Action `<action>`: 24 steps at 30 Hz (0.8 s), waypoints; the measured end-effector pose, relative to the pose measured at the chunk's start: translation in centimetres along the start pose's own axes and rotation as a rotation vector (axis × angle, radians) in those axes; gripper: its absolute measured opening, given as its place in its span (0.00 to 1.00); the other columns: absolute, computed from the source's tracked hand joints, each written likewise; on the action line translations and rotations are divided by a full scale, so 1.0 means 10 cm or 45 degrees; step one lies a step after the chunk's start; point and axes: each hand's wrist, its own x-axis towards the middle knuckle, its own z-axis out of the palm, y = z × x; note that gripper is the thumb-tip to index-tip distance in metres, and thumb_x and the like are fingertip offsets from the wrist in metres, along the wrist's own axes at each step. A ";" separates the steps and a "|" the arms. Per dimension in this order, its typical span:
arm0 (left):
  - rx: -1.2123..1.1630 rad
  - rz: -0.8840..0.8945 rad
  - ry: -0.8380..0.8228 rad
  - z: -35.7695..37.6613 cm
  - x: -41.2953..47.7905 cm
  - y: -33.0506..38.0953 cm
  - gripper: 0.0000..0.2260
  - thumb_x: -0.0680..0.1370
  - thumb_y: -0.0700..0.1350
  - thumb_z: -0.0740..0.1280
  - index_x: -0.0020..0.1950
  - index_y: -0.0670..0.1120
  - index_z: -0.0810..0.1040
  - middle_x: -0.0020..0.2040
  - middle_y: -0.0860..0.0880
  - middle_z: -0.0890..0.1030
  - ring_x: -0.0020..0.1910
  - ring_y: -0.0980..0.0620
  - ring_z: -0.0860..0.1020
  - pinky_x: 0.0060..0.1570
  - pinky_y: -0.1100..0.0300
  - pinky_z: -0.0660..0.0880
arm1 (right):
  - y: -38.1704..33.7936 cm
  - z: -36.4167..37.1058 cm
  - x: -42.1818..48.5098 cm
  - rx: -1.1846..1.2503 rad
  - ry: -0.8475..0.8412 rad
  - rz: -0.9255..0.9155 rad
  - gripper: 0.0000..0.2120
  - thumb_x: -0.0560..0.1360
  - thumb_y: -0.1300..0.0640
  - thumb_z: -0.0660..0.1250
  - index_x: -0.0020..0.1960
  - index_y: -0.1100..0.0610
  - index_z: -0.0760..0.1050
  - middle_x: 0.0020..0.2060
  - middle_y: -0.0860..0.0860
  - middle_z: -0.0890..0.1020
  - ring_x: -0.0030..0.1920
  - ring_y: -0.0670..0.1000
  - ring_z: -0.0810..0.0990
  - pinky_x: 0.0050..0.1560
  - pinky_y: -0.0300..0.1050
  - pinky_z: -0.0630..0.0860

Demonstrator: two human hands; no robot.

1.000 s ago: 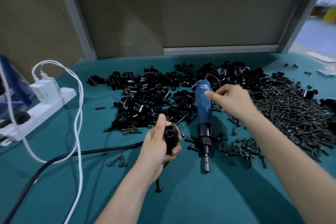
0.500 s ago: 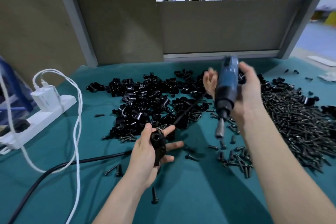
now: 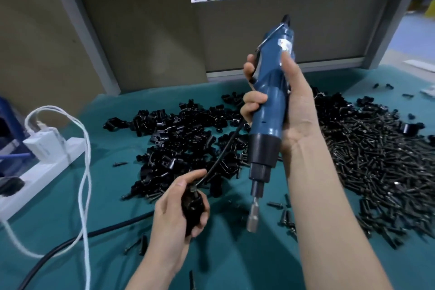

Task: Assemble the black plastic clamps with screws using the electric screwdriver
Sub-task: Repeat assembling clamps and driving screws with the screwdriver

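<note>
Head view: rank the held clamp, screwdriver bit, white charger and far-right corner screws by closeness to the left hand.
1. Clamp: gripped in the left hand.
2. Screwdriver bit: just right of the hand.
3. White charger: far left, on the power strip.
4. Corner screws: far back right.

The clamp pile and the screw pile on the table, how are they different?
The clamp pile is made of chunky, curved, shiny black pieces; the screw pile is made of thin, straight, duller dark sticks. The clamp pile sits mid-table, left of the electric screwdriver; the screw pile spreads over the right side. Both lie loose in heaps on the green table cover.
</note>
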 end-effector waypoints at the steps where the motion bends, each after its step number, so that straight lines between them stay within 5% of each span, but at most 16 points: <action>1: 0.013 -0.002 -0.007 0.00 0.00 0.00 0.18 0.81 0.52 0.55 0.47 0.51 0.84 0.29 0.44 0.74 0.23 0.53 0.68 0.19 0.65 0.62 | 0.00 0.01 0.01 0.009 -0.007 0.020 0.23 0.73 0.43 0.63 0.59 0.60 0.71 0.43 0.50 0.79 0.24 0.44 0.72 0.27 0.36 0.73; 6: 0.101 -0.018 -0.043 0.01 -0.01 -0.02 0.23 0.83 0.47 0.53 0.33 0.48 0.79 0.27 0.43 0.74 0.21 0.54 0.67 0.18 0.67 0.61 | 0.00 0.03 0.02 -0.004 -0.001 0.008 0.19 0.73 0.44 0.63 0.52 0.59 0.72 0.40 0.50 0.78 0.24 0.44 0.73 0.26 0.36 0.73; 10: 0.252 0.026 0.005 0.01 0.00 -0.01 0.16 0.77 0.52 0.58 0.33 0.51 0.78 0.29 0.44 0.79 0.21 0.54 0.68 0.21 0.68 0.61 | -0.03 0.11 -0.03 -0.216 0.115 -0.095 0.13 0.76 0.46 0.63 0.50 0.56 0.72 0.41 0.52 0.82 0.28 0.47 0.77 0.29 0.38 0.75; 14: 0.342 0.120 0.036 -0.01 0.02 -0.01 0.18 0.80 0.44 0.58 0.33 0.52 0.77 0.28 0.44 0.79 0.21 0.55 0.66 0.21 0.68 0.59 | -0.05 0.24 -0.07 -0.385 0.271 -0.240 0.10 0.77 0.48 0.64 0.50 0.55 0.72 0.38 0.51 0.82 0.27 0.47 0.75 0.30 0.39 0.74; 17: 0.450 0.185 0.047 -0.03 0.03 -0.01 0.13 0.75 0.53 0.60 0.34 0.50 0.77 0.28 0.40 0.77 0.23 0.55 0.68 0.22 0.67 0.62 | -0.05 0.32 -0.11 -0.445 0.329 -0.357 0.11 0.78 0.49 0.64 0.51 0.56 0.72 0.36 0.50 0.80 0.26 0.47 0.72 0.30 0.39 0.73; 21: 0.592 0.258 0.020 -0.06 0.03 -0.04 0.16 0.72 0.61 0.58 0.36 0.51 0.78 0.30 0.45 0.75 0.31 0.35 0.74 0.29 0.47 0.71 | -0.03 0.40 -0.13 -0.477 0.334 -0.438 0.10 0.78 0.50 0.63 0.51 0.57 0.72 0.35 0.50 0.79 0.26 0.48 0.71 0.29 0.39 0.71; 24: 0.633 0.270 0.015 -0.06 0.03 -0.06 0.17 0.72 0.61 0.59 0.37 0.51 0.79 0.33 0.38 0.73 0.32 0.32 0.75 0.32 0.41 0.74 | -0.01 0.44 -0.14 -0.489 0.314 -0.453 0.10 0.78 0.51 0.62 0.51 0.58 0.71 0.35 0.51 0.78 0.27 0.49 0.70 0.29 0.39 0.71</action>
